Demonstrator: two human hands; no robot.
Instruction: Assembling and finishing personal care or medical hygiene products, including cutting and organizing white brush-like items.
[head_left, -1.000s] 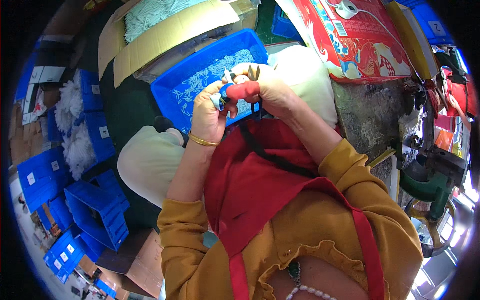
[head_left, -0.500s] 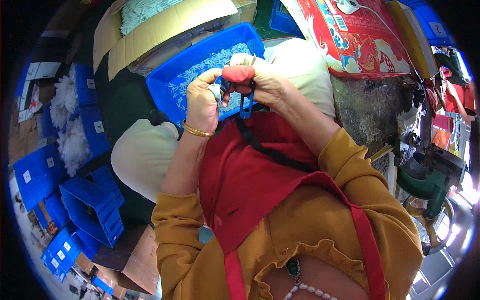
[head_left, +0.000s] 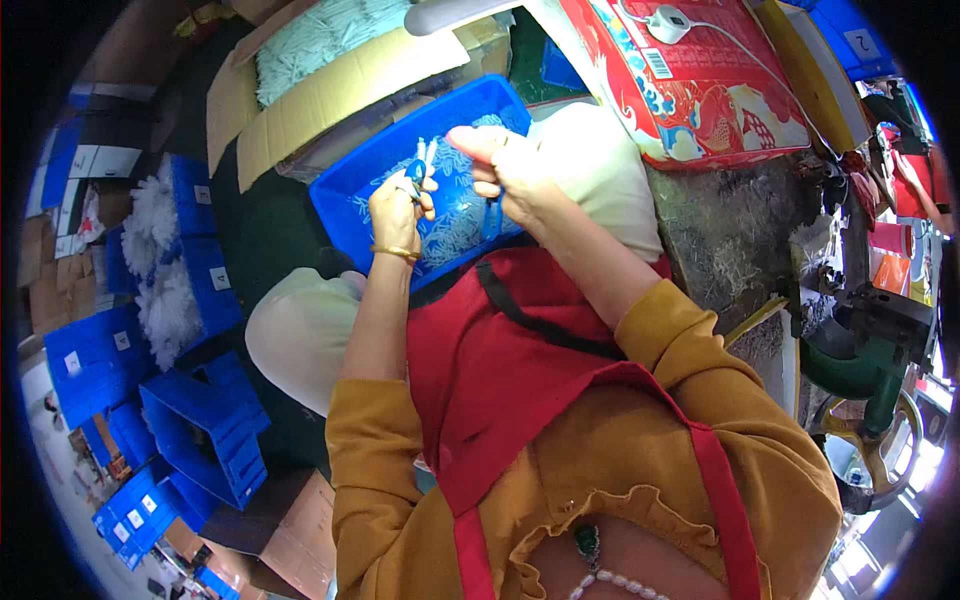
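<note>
Red piece gone from hands since earlier. Left hand [head_left: 397, 205] clenched on blue-handled snips [head_left: 418, 168] over blue bin [head_left: 350, 195], frame centre-top; right hand [head_left: 505, 170] released, fingers loose.

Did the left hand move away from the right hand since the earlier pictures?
Yes. The left hand, with blue-handled scissors, now sits apart from the right hand, further left over the blue tray; earlier both hands were together.
</note>
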